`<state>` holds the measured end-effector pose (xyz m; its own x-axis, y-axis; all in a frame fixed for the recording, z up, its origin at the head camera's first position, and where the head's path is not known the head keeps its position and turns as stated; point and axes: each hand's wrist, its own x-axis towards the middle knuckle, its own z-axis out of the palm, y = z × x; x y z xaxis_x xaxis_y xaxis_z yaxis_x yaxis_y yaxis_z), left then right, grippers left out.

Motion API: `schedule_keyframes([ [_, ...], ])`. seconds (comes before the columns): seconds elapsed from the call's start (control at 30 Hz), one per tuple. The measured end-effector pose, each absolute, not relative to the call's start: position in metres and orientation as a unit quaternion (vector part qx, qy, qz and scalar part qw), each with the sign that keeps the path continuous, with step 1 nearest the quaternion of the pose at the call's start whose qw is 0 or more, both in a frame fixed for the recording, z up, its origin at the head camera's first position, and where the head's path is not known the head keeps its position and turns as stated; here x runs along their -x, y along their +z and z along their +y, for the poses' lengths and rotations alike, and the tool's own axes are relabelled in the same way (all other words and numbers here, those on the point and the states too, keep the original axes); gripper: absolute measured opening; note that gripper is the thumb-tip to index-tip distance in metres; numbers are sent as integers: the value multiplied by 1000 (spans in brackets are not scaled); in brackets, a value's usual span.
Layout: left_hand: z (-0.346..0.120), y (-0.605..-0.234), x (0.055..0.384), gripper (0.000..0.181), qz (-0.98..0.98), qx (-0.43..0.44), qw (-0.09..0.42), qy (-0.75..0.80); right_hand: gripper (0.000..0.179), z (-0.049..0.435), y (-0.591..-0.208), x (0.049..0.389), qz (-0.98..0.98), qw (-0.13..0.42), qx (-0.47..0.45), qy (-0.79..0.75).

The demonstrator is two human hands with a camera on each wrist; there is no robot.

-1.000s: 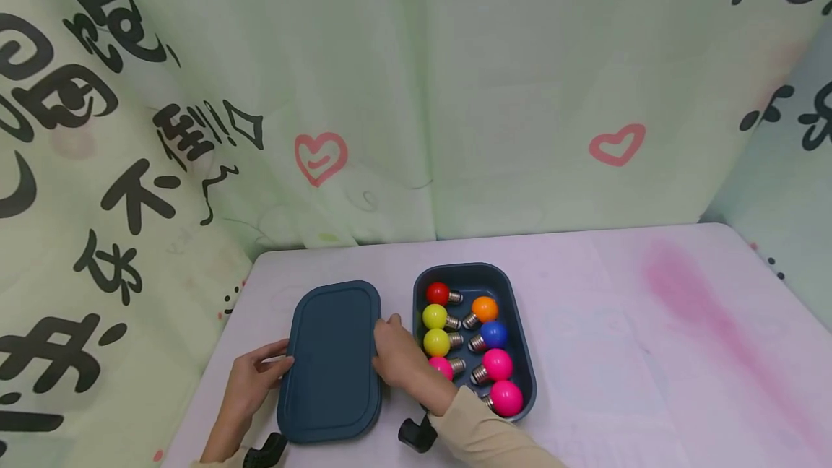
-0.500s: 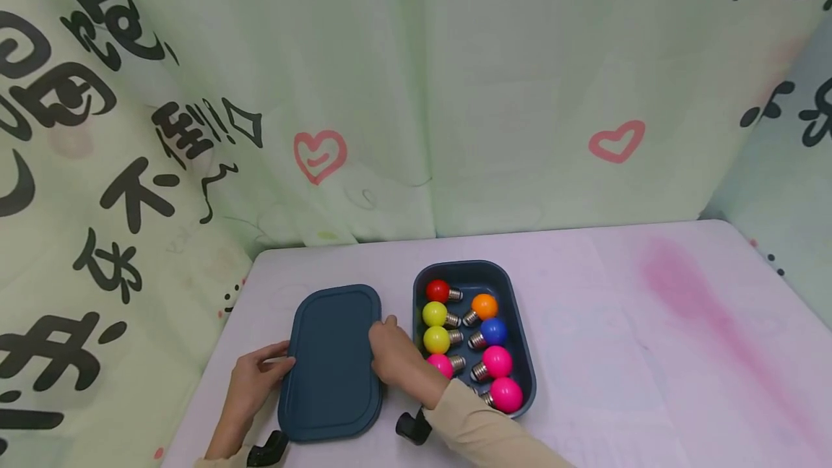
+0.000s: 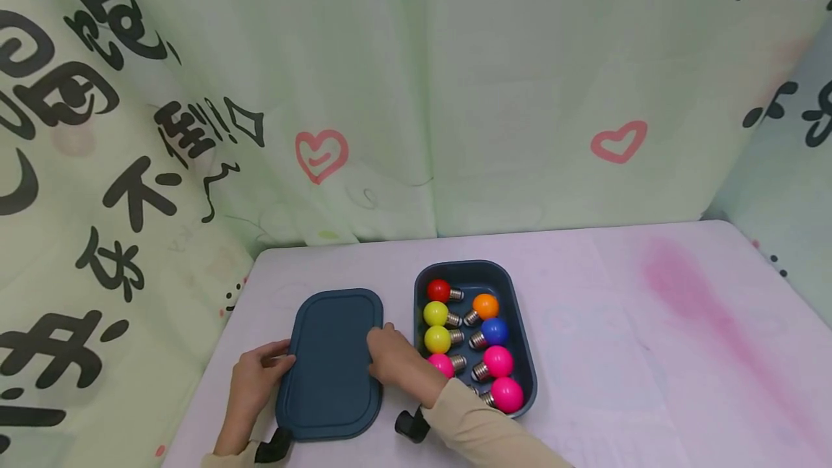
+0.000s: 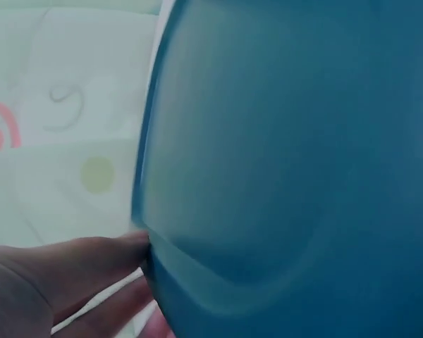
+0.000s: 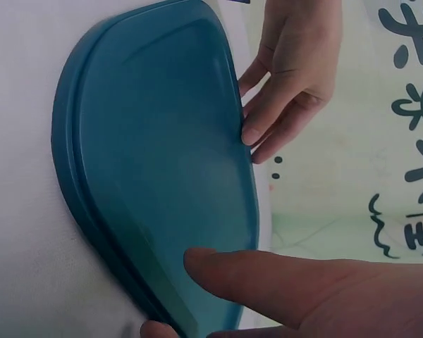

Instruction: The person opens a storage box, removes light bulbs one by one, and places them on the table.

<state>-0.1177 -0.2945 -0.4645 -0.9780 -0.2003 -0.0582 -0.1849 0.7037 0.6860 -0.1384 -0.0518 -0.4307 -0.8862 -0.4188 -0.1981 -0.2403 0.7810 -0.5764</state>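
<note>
A dark blue rounded lid [image 3: 331, 367] is held between both hands, close over the left part of the table. My left hand [image 3: 256, 381] pinches its left edge, thumb at the rim. On the opposite long edge, my right hand [image 3: 399, 360] grips it; in the right wrist view the thumb [image 5: 261, 282] lies over the top face while a fingertip shows at the rim. Right of the lid stands a matching box [image 3: 477, 280] holding two columns of light bulbs: red [image 3: 438, 290], yellow [image 3: 435, 313], orange [image 3: 485, 306], blue [image 3: 496, 331] and pink [image 3: 507, 394]. My right forearm hides the box's near left corner.
A pale pinkish cloth covers the table [image 3: 604, 338], with a pink stain [image 3: 695, 302] at the right. Green printed curtains [image 3: 507, 92] hang behind and along the left side. A black wrist camera [image 3: 412, 425] sits under my right wrist, near the box.
The lid's far edge has come down a little in the head view, and my right hand has shifted slightly left with it. My left hand and the box stay nearly still.
</note>
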Motion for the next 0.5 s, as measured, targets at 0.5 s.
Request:
schedule_keyframes([
  [0.5,-277,-455,115,32,-911,-117,33,-394,55,-32,-411,137,916,149,211,-307],
])
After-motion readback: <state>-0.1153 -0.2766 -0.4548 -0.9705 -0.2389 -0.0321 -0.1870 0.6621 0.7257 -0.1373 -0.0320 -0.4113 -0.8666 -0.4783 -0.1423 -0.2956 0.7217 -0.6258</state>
